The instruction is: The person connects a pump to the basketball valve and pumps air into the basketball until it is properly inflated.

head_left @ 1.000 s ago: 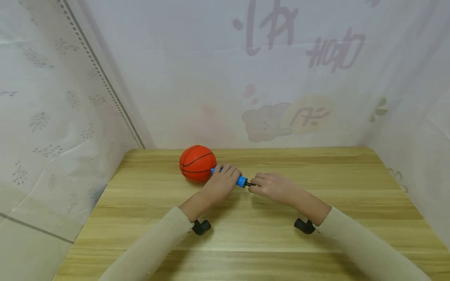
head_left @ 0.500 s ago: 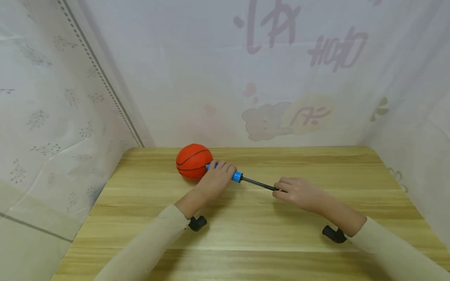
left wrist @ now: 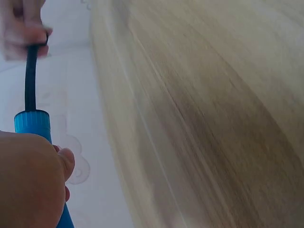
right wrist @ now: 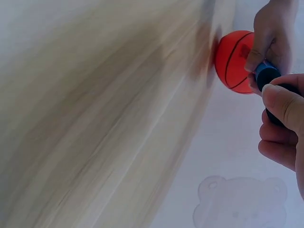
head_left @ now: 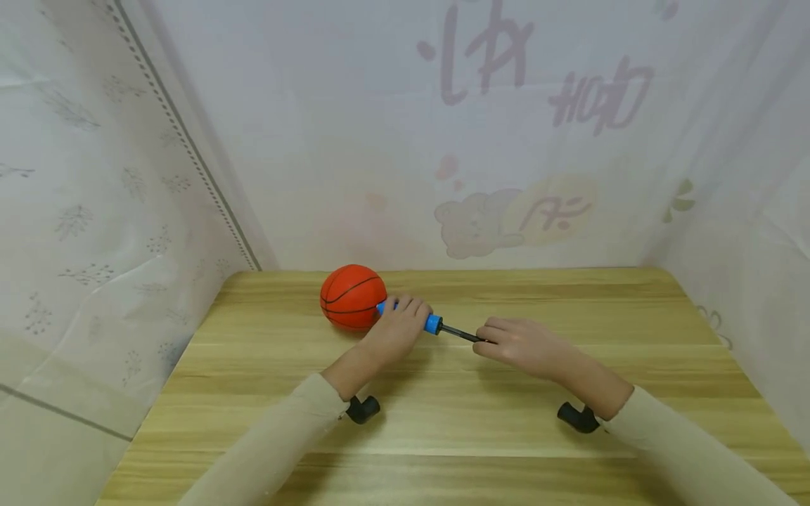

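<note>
- Nearest the head camera: two pale sleeves, the left sleeve (head_left: 272, 436) and the right sleeve (head_left: 683, 443), reaching in from the lower edge; a black fitting (head_left: 363, 410) sits at the left wrist, another at the right.
- Worktop (head_left: 468, 422): light wood grain, running under both arms; soft shadows fall below the hands.
- Right hand (head_left: 522, 346): fingers and thumb curled, gripping the black handle (right wrist: 274, 118) at the end of the pump (thumb laid over it, best seen from the right wrist).
- Black rod (head_left: 458, 333): partly drawn out, bare between the two hands, entering the barrel at its ribbed collar.
- Left hand (head_left: 400, 325): wrapped around the blue pump (head_left: 433, 324), which slants across the space between the hands; its far end shows past the fingers.
- Red ball (head_left: 351, 299): black seam lines, resting near the back edge of the worktop, just beyond the pump's far end. Contact between the two cannot be told.
- Behind: pale cloth (head_left: 316, 161) with a faint printed bear (head_left: 471, 225) and lettering; sprig-patterned cloth (head_left: 95, 183) at the left.
</note>
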`<control>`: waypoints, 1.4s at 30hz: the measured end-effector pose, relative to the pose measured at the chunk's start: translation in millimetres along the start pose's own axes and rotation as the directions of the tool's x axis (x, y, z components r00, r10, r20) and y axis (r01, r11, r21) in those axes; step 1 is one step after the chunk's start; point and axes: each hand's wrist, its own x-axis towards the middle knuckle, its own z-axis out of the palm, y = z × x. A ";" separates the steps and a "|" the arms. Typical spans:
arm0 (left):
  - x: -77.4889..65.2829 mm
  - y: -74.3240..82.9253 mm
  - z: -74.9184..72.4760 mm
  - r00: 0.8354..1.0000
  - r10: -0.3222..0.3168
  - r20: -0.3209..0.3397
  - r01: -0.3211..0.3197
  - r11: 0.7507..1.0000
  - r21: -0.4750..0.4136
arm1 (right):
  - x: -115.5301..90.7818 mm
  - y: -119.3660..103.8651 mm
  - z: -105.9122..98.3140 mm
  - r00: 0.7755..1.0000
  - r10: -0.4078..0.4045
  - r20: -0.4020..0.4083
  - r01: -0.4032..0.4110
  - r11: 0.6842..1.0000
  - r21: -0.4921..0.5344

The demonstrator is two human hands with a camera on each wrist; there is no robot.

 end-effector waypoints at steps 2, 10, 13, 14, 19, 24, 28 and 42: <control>0.2 2.2 1.5 1.000 -0.003 0.001 0.003 1.000 0.003 | 6.7 -0.4 2.6 1.000 0.013 0.015 -0.013 1.000 0.002; 0.9 11.3 3.5 1.000 0.004 0.020 -0.004 1.000 -0.027 | 27.0 -0.8 17.2 1.000 0.019 -0.005 -0.019 1.000 0.007; 0.5 11.8 4.5 1.000 0.009 -0.001 -0.009 1.000 -0.008 | 29.3 -0.9 20.8 0.999 0.029 -0.020 -0.029 0.999 0.018; 0.2 11.4 4.7 1.000 0.010 -0.009 -0.010 1.000 -0.004 | 29.7 -0.9 21.3 0.999 0.033 -0.024 -0.032 0.999 0.023; -2.3 6.2 3.5 0.999 0.033 -0.037 -0.033 0.999 0.000 | 21.9 -1.5 19.6 0.999 0.026 -0.044 -0.024 0.999 0.027; -4.7 -2.5 -0.8 0.997 0.045 -0.056 -0.046 0.999 -0.012 | 0.0 -3.0 9.6 0.997 -0.001 -0.082 0.001 1.000 -0.011; -5.5 -9.6 -2.9 0.998 0.036 -0.056 -0.038 0.999 -0.025 | -16.1 -4.1 0.0 0.992 -0.021 -0.126 0.019 1.000 -0.014; 2.1 -1.7 -0.7 1.000 0.000 -0.001 0.000 1.000 0.029 | -7.1 0.7 7.8 0.999 0.016 -0.033 -0.015 1.000 0.013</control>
